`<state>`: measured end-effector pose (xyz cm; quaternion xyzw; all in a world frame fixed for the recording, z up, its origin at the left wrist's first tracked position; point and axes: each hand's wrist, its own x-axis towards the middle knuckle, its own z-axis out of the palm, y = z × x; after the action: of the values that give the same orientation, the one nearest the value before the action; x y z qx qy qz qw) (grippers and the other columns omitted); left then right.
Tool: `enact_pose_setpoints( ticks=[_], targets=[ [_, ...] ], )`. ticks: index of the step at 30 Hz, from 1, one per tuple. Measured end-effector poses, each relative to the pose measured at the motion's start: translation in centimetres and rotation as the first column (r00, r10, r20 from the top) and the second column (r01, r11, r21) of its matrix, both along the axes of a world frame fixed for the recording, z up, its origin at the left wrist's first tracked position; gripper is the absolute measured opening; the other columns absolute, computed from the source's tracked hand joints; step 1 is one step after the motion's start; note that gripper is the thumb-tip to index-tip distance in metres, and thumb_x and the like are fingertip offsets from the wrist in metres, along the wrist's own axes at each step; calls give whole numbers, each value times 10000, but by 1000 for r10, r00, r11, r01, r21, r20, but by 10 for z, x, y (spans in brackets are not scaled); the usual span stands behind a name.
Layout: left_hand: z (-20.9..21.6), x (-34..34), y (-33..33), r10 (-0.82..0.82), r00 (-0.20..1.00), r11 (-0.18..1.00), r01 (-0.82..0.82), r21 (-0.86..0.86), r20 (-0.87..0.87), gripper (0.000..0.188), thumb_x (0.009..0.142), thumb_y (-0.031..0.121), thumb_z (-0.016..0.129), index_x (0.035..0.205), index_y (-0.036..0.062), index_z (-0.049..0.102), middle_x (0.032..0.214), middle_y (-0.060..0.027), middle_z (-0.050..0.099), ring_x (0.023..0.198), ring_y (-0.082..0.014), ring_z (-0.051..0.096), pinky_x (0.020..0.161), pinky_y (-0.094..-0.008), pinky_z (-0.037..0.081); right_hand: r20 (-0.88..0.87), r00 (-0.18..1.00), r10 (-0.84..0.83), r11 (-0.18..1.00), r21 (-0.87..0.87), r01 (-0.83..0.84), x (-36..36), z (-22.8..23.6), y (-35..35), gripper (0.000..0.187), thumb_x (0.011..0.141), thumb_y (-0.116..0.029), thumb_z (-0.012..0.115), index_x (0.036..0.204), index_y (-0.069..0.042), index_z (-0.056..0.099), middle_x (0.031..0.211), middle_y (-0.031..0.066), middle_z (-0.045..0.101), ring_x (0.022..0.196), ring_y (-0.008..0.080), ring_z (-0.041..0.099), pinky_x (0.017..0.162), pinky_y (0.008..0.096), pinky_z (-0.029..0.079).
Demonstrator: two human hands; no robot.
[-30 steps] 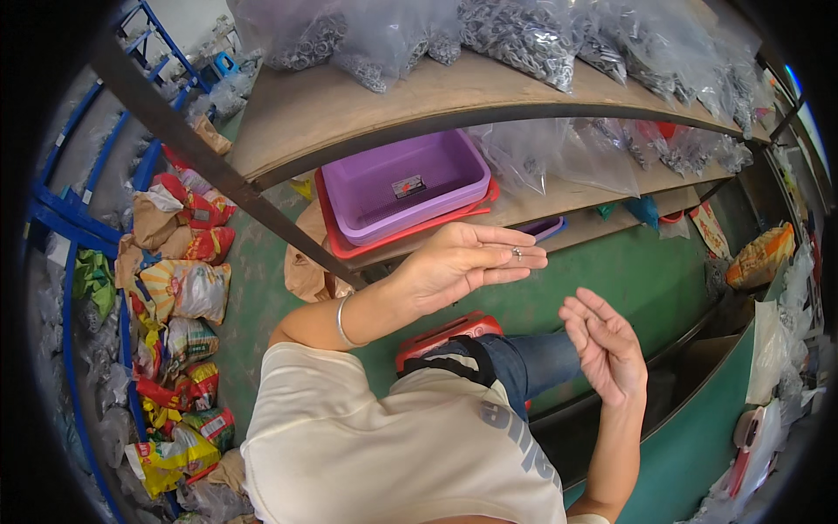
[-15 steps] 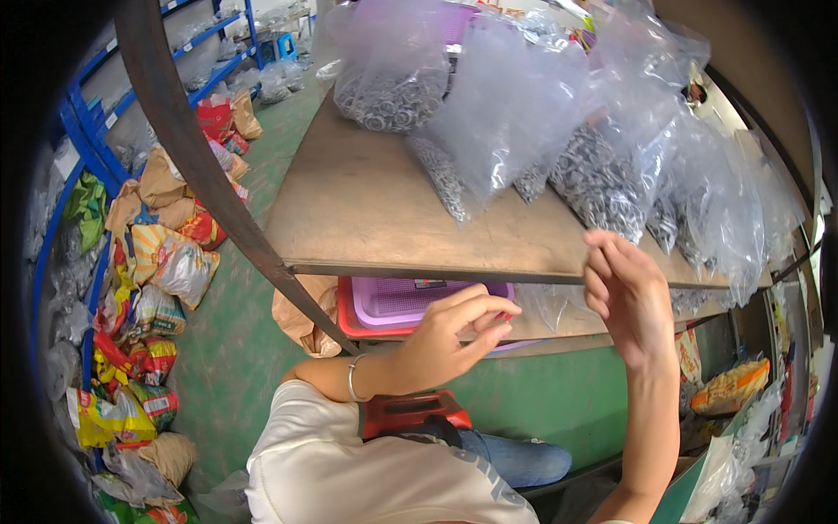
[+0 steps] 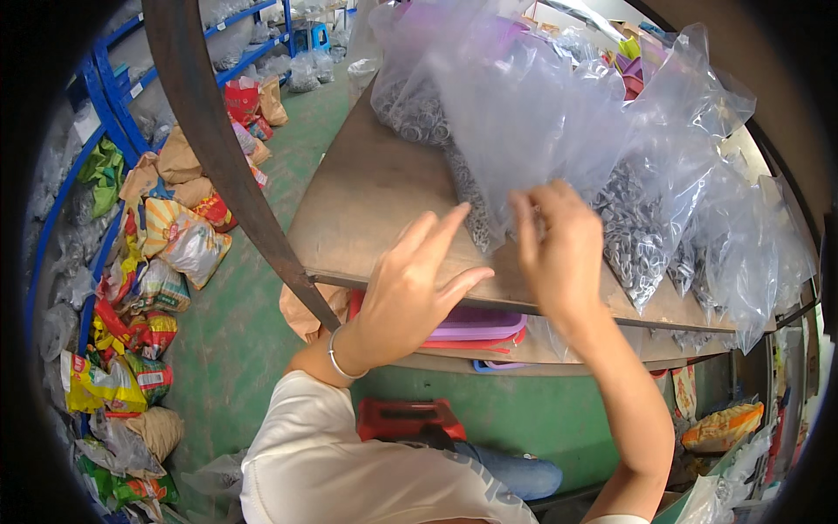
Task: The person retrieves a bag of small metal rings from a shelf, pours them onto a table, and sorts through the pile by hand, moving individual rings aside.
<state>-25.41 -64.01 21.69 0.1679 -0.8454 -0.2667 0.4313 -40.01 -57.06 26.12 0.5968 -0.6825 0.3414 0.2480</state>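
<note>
My left hand [image 3: 403, 293] is held over the front edge of the shelf board, thumb and fingers spread, nothing in it. A bracelet [image 3: 336, 356] circles that wrist. To its right, my right hand [image 3: 566, 253] reaches over the board with bent, slightly blurred fingers that stand apart; no object shows in them. Its fingertips are nearest a clear plastic bag [image 3: 470, 196] of small grey metal parts, and whether they touch the plastic I cannot tell. Right of that hand is another clear bag of metal clips [image 3: 635, 240]. A bag of metal rings [image 3: 414, 113] lies farther left.
A dark metal post [image 3: 205, 131] rises at the wooden shelf's [image 3: 349, 210] left corner. Below are a purple basket [image 3: 480, 325] and a red stool [image 3: 410, 419]. Filled sacks [image 3: 179, 236] line the floor beside blue racks [image 3: 105, 79]. More clear bags [image 3: 742, 253] crowd the right.
My left hand has risen and its fingers have spread. My right hand has moved left and farther over the board, to the bags. The view has shifted slightly.
</note>
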Motion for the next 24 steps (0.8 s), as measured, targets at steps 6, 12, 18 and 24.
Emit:
enact_pose_setpoints(
  ticks=[6,12,18,24],
  targets=[
    [-4,-21,-7,100,974,992,-83,93,-202,508,669,26,694,1139,-51,518,769,-109,430,669,-224,438,576,-319,375,-2,992,124,991,-40,-124,35,1,0,129,801,-98,596,707,-24,550,671,121,501,520,295,551,440,388,427],
    [3,-30,-4,170,943,982,-139,125,-286,187,748,-20,611,934,-37,605,611,-3,359,535,-74,315,472,-240,285,238,962,134,985,71,-154,11,7,7,138,818,-109,577,884,-2,635,734,148,568,622,352,565,559,417,453],
    [0,-12,-14,301,922,924,-219,314,-242,75,759,-24,584,831,-24,564,575,-69,414,506,-150,392,473,-302,335,331,940,-81,996,71,60,-12,-1,6,222,832,-140,569,975,14,641,810,208,614,752,371,600,677,417,463],
    [5,-5,-16,111,969,987,-82,136,-220,81,751,-57,561,818,-15,545,669,-100,460,553,-200,439,520,-310,358,574,814,-88,988,154,-1,-39,0,11,276,866,-155,515,1031,42,617,805,183,553,712,299,537,651,342,423]
  ],
)
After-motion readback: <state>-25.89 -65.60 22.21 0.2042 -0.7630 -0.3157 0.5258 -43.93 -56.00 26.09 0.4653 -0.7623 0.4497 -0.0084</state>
